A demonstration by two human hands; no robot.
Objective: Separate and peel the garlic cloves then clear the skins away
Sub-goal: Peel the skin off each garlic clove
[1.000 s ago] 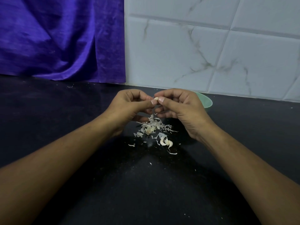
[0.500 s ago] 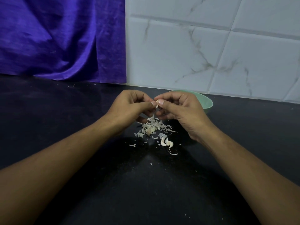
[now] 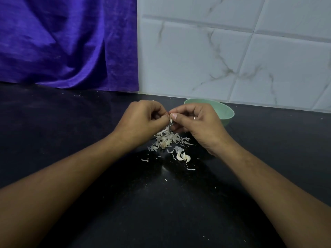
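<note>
L hand [image 3: 141,120] & R hand [image 3: 197,122] fingertips meet, both pinching small pale garlic clove, mostly hidden; vs 1 s ago a thin white skin sliver [image 3: 171,120] now hangs off it, so peel prob nearly off. Just below fingers: papery white skin heap [image 3: 166,138] on black counter [image 3: 161,212]. Behind R hand: pale-green round bowl [image 3: 226,111], nothing seen blocking

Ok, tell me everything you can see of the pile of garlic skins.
The pile of garlic skins is a loose heap of thin, papery off-white flakes and strips on the black countertop, in front and left of the green bowl. It lies below the left hand and right hand, which pinch a garlic clove above it. A yellowish lump sits in its middle; curled pieces and stray flakes trail toward the camera. Its top strips rise close to the hands; contact is unclear.
</note>
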